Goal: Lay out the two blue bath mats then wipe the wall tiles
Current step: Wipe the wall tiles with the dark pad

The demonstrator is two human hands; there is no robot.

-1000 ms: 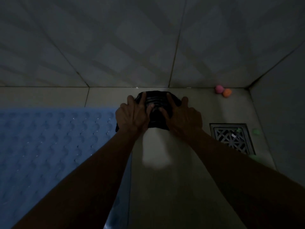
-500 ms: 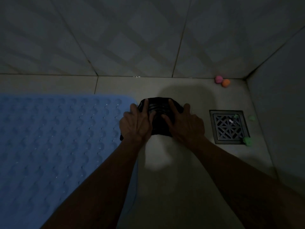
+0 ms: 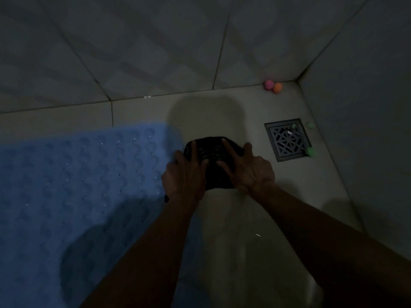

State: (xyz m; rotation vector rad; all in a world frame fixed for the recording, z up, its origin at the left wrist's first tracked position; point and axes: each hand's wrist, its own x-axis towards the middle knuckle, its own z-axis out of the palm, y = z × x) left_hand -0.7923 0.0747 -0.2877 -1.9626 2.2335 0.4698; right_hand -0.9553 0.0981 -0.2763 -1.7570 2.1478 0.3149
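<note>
Fingers of the left hand (image 3: 184, 174) and right hand (image 3: 249, 170) are spread flat and pressed side by side on a dark ribbed cloth (image 3: 211, 161) on the floor (image 3: 233, 230). Since a second ago the cloth and both hands are seen drawn back from the wall tiles (image 3: 155, 45), now level with the drain grate (image 3: 288, 140). One blue bath mat (image 3: 77, 185) lies flat, its edge touching the left hand. A second mat is not seen. Low light obscures the cloth's near edge. Small coloured balls (image 3: 273, 86) sit in the corner.
</note>
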